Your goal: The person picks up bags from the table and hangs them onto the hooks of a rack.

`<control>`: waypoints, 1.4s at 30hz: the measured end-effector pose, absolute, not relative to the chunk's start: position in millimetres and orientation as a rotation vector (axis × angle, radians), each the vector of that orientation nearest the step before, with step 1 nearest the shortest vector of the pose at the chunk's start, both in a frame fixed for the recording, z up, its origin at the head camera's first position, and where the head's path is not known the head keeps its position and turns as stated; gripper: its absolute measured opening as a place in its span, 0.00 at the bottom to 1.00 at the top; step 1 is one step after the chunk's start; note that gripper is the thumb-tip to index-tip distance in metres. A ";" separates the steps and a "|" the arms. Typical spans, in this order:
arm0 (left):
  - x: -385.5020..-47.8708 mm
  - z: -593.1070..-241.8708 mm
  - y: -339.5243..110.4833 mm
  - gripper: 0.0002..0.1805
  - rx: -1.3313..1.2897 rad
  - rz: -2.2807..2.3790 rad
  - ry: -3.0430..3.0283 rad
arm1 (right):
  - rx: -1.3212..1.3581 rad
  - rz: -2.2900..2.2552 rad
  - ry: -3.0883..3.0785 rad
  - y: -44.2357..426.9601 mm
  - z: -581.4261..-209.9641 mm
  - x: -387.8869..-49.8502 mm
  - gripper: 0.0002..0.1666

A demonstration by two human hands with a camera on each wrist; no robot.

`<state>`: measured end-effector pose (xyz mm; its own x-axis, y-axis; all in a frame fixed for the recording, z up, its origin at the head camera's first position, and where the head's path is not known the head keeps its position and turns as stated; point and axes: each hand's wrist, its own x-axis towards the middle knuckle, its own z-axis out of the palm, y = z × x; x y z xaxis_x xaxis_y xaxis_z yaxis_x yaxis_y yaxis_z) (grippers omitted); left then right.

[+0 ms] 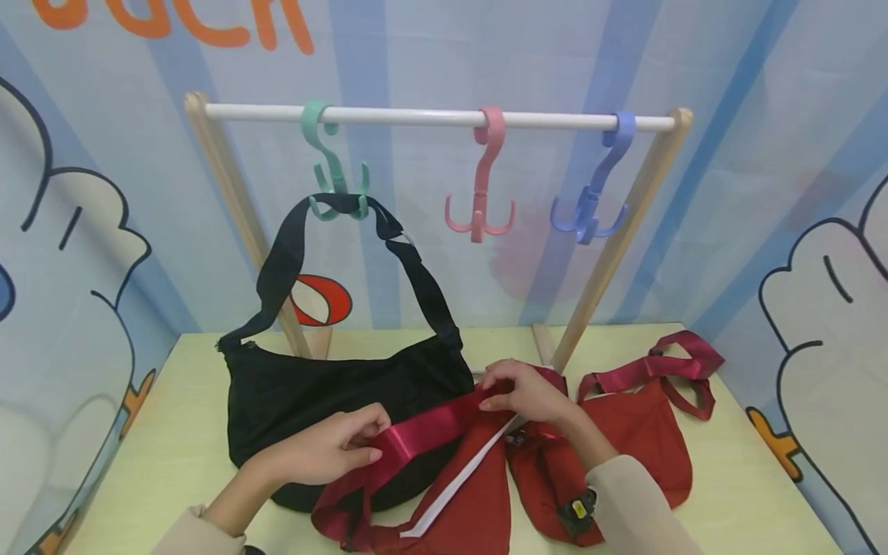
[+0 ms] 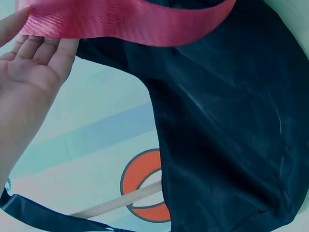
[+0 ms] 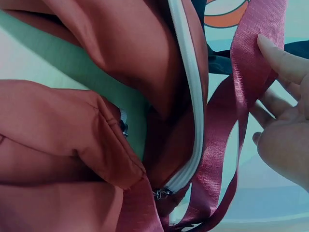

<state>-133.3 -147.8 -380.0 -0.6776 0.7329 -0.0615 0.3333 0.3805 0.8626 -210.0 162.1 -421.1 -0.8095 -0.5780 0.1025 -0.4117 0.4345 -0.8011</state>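
A dark red strap (image 1: pixel 433 430) stretches between the two hands, over the front of a black bag (image 1: pixel 312 393) whose own strap hangs from the green hook (image 1: pixel 333 166). Thumb and fingers of the left hand (image 1: pixel 319 447) pinch the strap's left part; the left wrist view shows that hand (image 2: pixel 34 72) at the strap (image 2: pixel 120 19). Further right, the right hand (image 1: pixel 530 393) pinches it, the thumb lying on the strap (image 3: pixel 256 53) in the right wrist view. The strap belongs to a red bag (image 1: pixel 479 493) with a white zipper edge, low in front.
A white rod (image 1: pixel 409 116) on wooden posts also carries a pink hook (image 1: pixel 480 177) and a blue hook (image 1: pixel 590 193), both holding nothing. Under and beside the right forearm lie another red bag (image 1: pixel 555 478) with a black buckle and a red bag (image 1: pixel 645 432) at the right.
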 end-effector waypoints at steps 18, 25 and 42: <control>-133.0 -381.8 -152.8 0.10 0.844 1.215 2.336 | -0.826 -1.287 2.352 175.5 -401.6 -208.2 0.04; -134.9 -383.2 -150.0 0.13 0.818 1.199 2.428 | -0.849 -1.317 2.300 177.3 -395.0 -207.9 0.04; -134.2 -383.1 -145.3 0.10 0.857 1.162 2.479 | -0.869 -1.311 2.312 179.2 -389.5 -206.4 0.05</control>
